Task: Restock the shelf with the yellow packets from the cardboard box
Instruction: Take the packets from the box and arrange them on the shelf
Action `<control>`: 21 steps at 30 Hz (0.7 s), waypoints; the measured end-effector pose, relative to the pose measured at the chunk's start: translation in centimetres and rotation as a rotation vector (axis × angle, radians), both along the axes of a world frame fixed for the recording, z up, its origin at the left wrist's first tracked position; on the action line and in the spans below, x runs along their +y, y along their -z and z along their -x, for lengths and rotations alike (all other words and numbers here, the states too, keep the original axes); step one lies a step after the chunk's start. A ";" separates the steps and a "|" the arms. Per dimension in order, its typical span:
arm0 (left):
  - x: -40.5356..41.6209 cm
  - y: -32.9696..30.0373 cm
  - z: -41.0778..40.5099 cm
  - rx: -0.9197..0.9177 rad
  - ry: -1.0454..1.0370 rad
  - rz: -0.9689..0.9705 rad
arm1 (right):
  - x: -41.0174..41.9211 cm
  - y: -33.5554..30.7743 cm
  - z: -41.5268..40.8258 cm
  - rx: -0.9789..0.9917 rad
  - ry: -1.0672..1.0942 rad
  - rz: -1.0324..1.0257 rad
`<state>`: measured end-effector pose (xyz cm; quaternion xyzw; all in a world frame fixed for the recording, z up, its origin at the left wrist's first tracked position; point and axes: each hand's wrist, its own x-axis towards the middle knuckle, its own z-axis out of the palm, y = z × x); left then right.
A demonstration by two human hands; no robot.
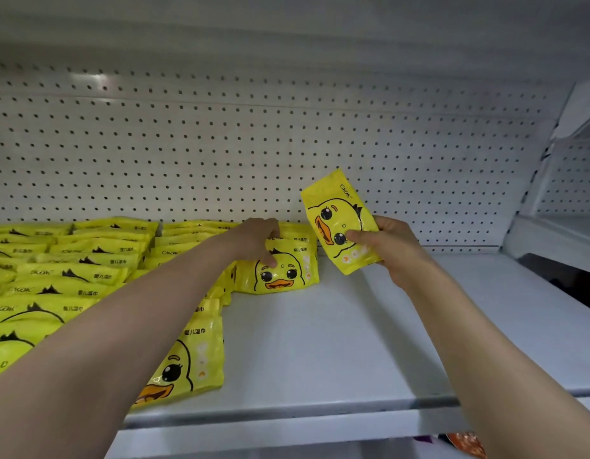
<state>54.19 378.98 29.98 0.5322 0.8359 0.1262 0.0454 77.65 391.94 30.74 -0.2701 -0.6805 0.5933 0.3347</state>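
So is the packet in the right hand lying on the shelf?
No, the right hand holds the packet up in the air above the bare shelf.

Both forearms are bare to the frame edge, with the left hand (254, 238) and right hand (391, 250) ungloved.

1. Back wall: white pegboard panel (287, 154), regular rows of small dark holes, runs the full width behind the bay.
2. Overhead: underside of an upper white shelf (287, 24), blurred, close to the camera.
3. Right: white side panel (558, 127), angled; past it a neighbouring bay (571, 180) with the same pegboard backing and a white ledge.
4. Lower right: dark gap (565, 279) under that ledge, contents unreadable.
5. Light: soft, even, cool; faint glare patch on the pegboard upper left (95, 77).
6. Bottom edge: something orange and purple (465, 442) on the level below, too cropped to identify.
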 end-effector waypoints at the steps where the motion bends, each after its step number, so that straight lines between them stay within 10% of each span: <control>1: 0.1 0.1 0.1 0.000 0.008 -0.016 | 0.0 0.0 0.1 -0.005 -0.004 -0.001; 21: -1.1 -0.8 -1.1 0.048 -0.018 -0.221 | 1.2 -0.9 0.2 -0.141 -0.054 -0.111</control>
